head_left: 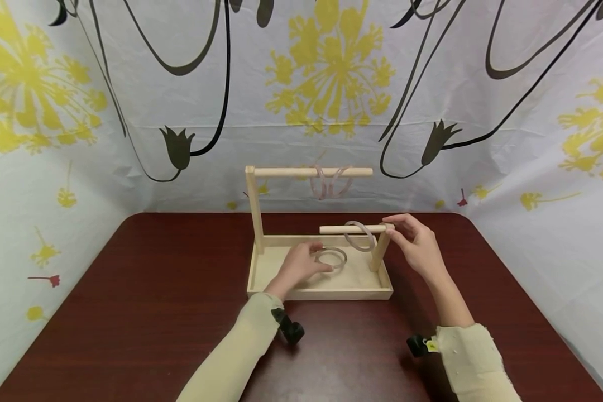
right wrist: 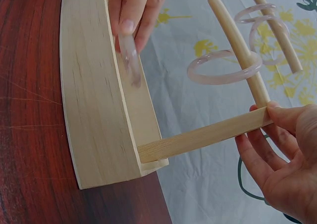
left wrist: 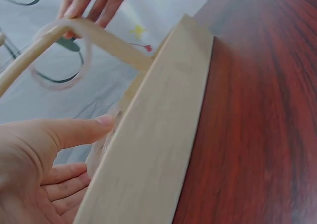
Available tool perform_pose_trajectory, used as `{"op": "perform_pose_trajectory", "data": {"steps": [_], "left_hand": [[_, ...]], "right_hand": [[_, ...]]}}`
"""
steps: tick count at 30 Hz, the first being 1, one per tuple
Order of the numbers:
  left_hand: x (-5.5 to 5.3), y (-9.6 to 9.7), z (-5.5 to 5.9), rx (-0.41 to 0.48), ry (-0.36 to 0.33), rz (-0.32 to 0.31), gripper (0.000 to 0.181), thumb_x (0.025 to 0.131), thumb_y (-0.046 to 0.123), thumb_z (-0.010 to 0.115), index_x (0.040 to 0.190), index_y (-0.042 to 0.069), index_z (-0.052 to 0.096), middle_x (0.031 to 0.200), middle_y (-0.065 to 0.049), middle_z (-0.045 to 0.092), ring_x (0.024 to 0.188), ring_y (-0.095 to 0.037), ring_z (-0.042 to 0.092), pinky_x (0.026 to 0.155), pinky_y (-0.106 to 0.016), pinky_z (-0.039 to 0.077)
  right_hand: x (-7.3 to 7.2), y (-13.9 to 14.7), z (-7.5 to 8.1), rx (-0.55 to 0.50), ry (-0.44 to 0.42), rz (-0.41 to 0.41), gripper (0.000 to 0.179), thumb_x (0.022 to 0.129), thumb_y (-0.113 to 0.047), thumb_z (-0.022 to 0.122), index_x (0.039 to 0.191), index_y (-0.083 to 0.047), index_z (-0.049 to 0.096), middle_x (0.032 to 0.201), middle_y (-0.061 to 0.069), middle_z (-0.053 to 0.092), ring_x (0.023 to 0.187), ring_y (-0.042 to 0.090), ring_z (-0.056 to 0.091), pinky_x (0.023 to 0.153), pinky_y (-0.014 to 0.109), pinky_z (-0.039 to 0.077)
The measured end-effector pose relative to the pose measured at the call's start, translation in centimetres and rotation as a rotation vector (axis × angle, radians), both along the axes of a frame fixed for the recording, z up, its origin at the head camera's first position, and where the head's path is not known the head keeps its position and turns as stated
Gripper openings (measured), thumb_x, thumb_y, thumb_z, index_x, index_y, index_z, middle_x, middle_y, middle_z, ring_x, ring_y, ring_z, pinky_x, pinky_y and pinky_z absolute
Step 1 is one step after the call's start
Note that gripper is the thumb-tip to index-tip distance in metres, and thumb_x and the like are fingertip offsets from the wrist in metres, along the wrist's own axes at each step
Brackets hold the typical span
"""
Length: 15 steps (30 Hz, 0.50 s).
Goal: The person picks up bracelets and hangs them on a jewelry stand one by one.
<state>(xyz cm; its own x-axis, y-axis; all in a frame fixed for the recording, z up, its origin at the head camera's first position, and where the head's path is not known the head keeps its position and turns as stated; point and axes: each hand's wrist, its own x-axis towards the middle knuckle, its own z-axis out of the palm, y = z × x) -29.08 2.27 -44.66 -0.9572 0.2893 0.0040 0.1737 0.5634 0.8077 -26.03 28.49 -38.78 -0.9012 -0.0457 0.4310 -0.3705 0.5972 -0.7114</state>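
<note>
A wooden bangle stand (head_left: 317,294) has a shallow tray base, a tall post with a long bar, and a shorter post with a short bar. Inside the tray, my left hand (head_left: 301,263) pinches a translucent bangle (right wrist: 131,60) between thumb and fingers. My right hand (head_left: 418,248) grips the top of the short post (right wrist: 208,133), where its bar joins. Another pale bangle (right wrist: 223,79) hangs on that short bar (head_left: 331,229). In the left wrist view the tray wall hides most of the left hand's bangle.
Two pinkish bangles (head_left: 322,187) hang on the long upper bar (head_left: 286,172). The stand sits on a dark red-brown table (head_left: 181,290). A white patterned cloth (head_left: 221,184) surrounds the table's back and sides.
</note>
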Motion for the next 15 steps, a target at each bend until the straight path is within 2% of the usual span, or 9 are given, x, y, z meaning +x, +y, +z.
{"op": "perform_pose_trajectory", "data": {"steps": [4, 9, 15], "left_hand": [[-0.2, -1.1, 0.0, 0.048, -0.029, 0.016, 0.063, 0.08, 0.028, 0.085, 0.134, 0.008, 0.061, 0.137, -0.009, 0.063, 0.129, -0.029, 0.058, 0.108, -0.043, 0.047], [-0.3, -2.4, 0.2, 0.119, -0.047, 0.05, 0.061, 0.08, 0.029, 0.085, 0.132, 0.008, 0.062, 0.136, -0.01, 0.064, 0.13, -0.029, 0.058, 0.108, -0.041, 0.047], [-0.3, -3.8, 0.3, 0.2, -0.081, 0.08, 0.059, 0.082, 0.028, 0.083, 0.133, 0.008, 0.062, 0.137, -0.011, 0.063, 0.13, -0.03, 0.058, 0.107, -0.042, 0.048]], "right_hand": [[0.0, 0.0, 0.0, 0.002, -0.001, -0.003, 0.024, 0.1, -0.018, 0.061, 0.121, -0.007, 0.066, 0.12, 0.015, 0.071, 0.106, -0.018, 0.052, 0.094, 0.011, 0.045], [0.0, 0.0, -0.1, -0.001, 0.005, 0.003, 0.024, 0.1, -0.017, 0.061, 0.121, -0.006, 0.066, 0.12, 0.016, 0.07, 0.106, -0.019, 0.052, 0.092, 0.005, 0.041], [0.0, 0.0, -0.1, -0.001, 0.011, 0.003, 0.024, 0.1, -0.017, 0.061, 0.121, -0.005, 0.066, 0.12, 0.017, 0.071, 0.105, -0.019, 0.052, 0.093, 0.01, 0.045]]}}
